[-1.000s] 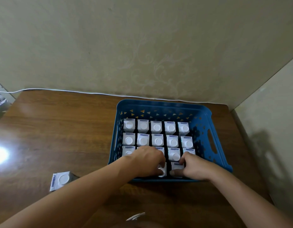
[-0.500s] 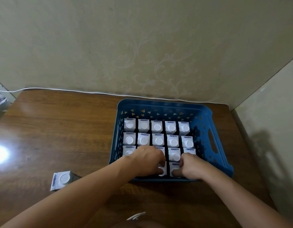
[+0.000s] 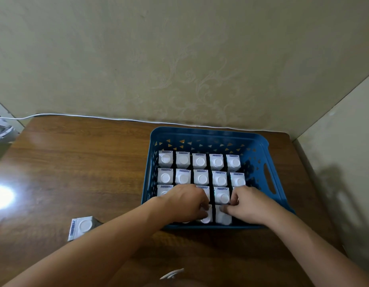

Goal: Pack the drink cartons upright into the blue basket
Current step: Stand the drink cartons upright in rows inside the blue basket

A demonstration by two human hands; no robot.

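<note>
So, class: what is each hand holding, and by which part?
Left hand grips a carton by its top. Right hand pinches the next carton at its top edge. Both stand in the basket.

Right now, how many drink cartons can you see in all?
18 in view: 17 upright in the blue basket, in rows of five, five, four and three, and one carton on the table. More may sit hidden under the hands.

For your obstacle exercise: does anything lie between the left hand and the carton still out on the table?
Nothing visible does. The loose carton lies on bare wooden table, left of the left hand, which is inside the blue basket.
</note>
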